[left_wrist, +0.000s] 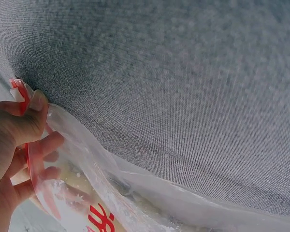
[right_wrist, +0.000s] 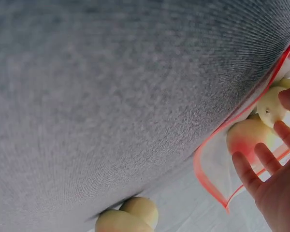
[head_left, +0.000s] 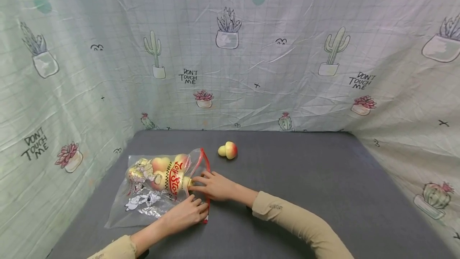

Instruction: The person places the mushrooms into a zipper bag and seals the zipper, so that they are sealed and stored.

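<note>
A clear zip bag point(head_left: 158, 185) with a red zip rim and red lettering lies on the grey table point(head_left: 305, 179), holding several yellow-pink toy peaches point(head_left: 163, 165). My left hand point(head_left: 194, 209) pinches the bag's red rim point(left_wrist: 20, 94) at its near corner, thumb on top. My right hand point(head_left: 198, 183) reaches into the bag's mouth with straight fingers that touch a peach point(right_wrist: 249, 137) just inside. One more toy peach point(head_left: 228, 150) lies loose on the table beyond the bag's mouth, and also shows as the loose peach point(right_wrist: 128, 217) in the right wrist view.
A cloth backdrop point(head_left: 230, 51) printed with cacti walls the table at the back and on both sides. Bare grey tabletop stretches right of the hands.
</note>
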